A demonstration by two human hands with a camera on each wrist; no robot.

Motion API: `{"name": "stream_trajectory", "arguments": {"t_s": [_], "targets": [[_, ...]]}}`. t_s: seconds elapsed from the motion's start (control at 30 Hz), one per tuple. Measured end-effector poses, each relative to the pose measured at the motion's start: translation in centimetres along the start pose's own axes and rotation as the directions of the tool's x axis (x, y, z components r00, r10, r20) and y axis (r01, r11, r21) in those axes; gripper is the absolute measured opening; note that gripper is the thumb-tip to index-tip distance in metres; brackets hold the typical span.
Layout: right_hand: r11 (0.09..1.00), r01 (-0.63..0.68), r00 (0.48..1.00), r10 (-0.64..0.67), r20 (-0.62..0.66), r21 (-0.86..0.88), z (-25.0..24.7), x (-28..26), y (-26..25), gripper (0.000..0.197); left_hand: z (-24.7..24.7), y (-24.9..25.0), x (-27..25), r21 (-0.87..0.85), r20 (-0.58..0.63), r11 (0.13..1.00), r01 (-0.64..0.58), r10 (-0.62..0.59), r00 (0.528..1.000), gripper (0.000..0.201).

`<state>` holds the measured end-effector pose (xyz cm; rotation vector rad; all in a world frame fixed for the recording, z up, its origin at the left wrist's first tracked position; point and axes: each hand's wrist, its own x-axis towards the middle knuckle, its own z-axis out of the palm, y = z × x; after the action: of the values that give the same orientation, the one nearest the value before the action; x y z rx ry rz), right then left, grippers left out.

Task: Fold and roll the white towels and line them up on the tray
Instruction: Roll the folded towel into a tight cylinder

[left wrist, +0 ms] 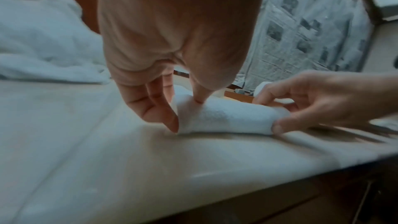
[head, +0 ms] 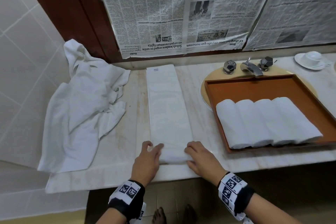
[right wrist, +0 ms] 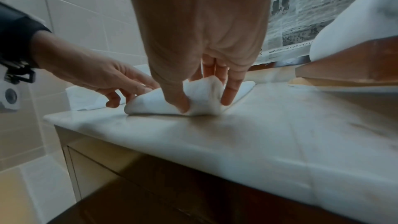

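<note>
Loose towels: on your far left a crumpled heap of white towels [head: 81, 103] lies on the worktop [head: 203, 162], not yet folded. I cannot tell how many are in it.
Left hand: your left hand [head: 148, 158] is at the near left corner of the folded towel strip [head: 168, 103]; its fingers [left wrist: 159, 111] are curled round the left end of the small roll just begun there.
Folded towel strip: it lies lengthwise in the middle of the worktop, running away from you, and only its near end is turned over into a roll. Most of it is still flat.
Right hand: your right hand [head: 201, 158] pinches the right end of that roll, thumb in front and fingers [right wrist: 231, 89] behind.
Tray: the brown tray [head: 254, 87] rests over the sink on your right, with four rolled towels [head: 265, 122] side by side along its near edge.
Progress: four done, a fifth barely started, the heap left.
</note>
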<state>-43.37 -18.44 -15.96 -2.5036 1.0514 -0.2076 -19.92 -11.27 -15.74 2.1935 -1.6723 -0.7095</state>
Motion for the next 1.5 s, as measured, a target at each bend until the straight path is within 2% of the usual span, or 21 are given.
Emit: {"name": "stream_trajectory", "arguments": {"t_s": [0.1, 0.2, 0.33, 0.4, 0.43, 0.53, 0.63, 0.73, 0.83, 0.97, 1.07, 1.17, 1.27, 1.33, 1.4, 1.43, 1.5], "targets": [[0.999, -0.034, 0.999, 0.034, -0.037, 0.014, -0.4, 0.9, -0.2, 0.027, -0.4, 0.5, 0.2, 0.064, 0.03, 0.998, -0.001, 0.0, 1.0, 0.034], [0.99, -0.123, 0.992, 0.12, 0.04, 0.068, -1.0, 1.6, -0.1, 0.032, -0.8, 1.0, -0.2, 0.059, 0.026, 0.997, 0.042, -0.043, 0.999, 0.036], [0.974, -0.184, 0.973, 0.162, 0.162, 0.129, -2.0, 2.4, 0.3, 0.043, -0.7, 1.1, -0.7, 0.036, 0.044, 0.987, 0.158, -0.159, 0.986, 0.073], [0.969, -0.214, 0.958, 0.183, 0.22, 0.127, -2.6, 2.9, 0.3, 0.042, -0.4, 0.6, -0.9, 0.032, 0.014, 0.992, 0.119, -0.119, 0.993, 0.082], [0.964, -0.229, 0.951, 0.191, 0.243, 0.137, -2.9, 3.3, 0.2, 0.043, -0.2, 0.2, -1.0, 0.023, -0.01, 0.998, 0.054, -0.054, 0.998, 0.082], [0.93, -0.277, 0.941, 0.212, 0.262, 0.242, -3.4, 4.0, 0.3, 0.039, 0.5, -1.3, -1.0, 0.036, -0.047, 0.987, -0.156, 0.158, 0.986, 0.073], [0.881, -0.331, 0.929, 0.24, 0.282, 0.339, -3.5, 4.4, 0.7, 0.037, 0.6, -2.3, -0.7, 0.083, -0.054, 0.978, -0.194, 0.199, 0.979, 0.064], [0.865, -0.344, 0.935, 0.278, 0.221, 0.366, -2.8, 4.1, 1.0, 0.024, 0.1, -2.3, -0.2, 0.074, 0.004, 0.985, -0.155, 0.156, 0.988, 0.069], [0.908, -0.287, 0.958, 0.27, 0.098, 0.306, -1.8, 3.7, 0.5, 0.01, -0.4, -2.1, 0.3, -0.025, 0.063, 0.996, -0.083, 0.084, 0.994, 0.071], [0.884, -0.271, 0.956, 0.292, 0.003, 0.381, -1.3, 3.3, 0.3, 0.015, -0.6, -1.3, 0.8, -0.187, 0.081, 0.982, 0.02, -0.005, 0.997, 0.044], [0.853, -0.295, 0.948, 0.317, 0.02, 0.43, -1.1, 2.8, 0.6, 0.022, -0.6, -0.9, 1.1, -0.225, 0.078, 0.97, 0.09, -0.074, 0.994, 0.043], [0.873, -0.291, 0.948, 0.317, -0.002, 0.392, -0.5, 2.4, 0.9, 0.029, -0.7, -0.6, 1.6, -0.262, 0.034, 0.951, 0.163, -0.159, 0.987, 0.046], [0.894, -0.25, 0.943, 0.312, -0.118, 0.371, 0.0, 2.3, 0.8, 0.026, -0.6, -0.2, 1.7, -0.254, -0.001, 0.948, 0.194, -0.2, 0.98, 0.045], [0.927, -0.204, 0.953, 0.262, -0.151, 0.316, 0.3, 2.1, 0.8, 0.025, -0.4, 0.0, 1.6, -0.269, -0.031, 0.942, 0.203, -0.219, 0.975, 0.042], [0.951, -0.149, 0.975, 0.186, -0.119, 0.27, 0.2, 1.7, 0.9, 0.035, -0.5, 0.1, 1.3, -0.257, -0.11, 0.946, 0.197, -0.231, 0.967, 0.039], [0.961, -0.129, 0.985, 0.152, -0.078, 0.246, 0.1, 1.4, 1.1, 0.043, -0.7, 0.1, 1.2, -0.221, -0.175, 0.96, 0.173, -0.214, 0.961, 0.036], [0.977, -0.095, 0.995, 0.1, -0.017, 0.189, 0.1, 1.1, 1.3, 0.052, -0.8, 0.2, 1.0, -0.11, -0.283, 0.992, 0.056, -0.085, 0.955, 0.025]]}}
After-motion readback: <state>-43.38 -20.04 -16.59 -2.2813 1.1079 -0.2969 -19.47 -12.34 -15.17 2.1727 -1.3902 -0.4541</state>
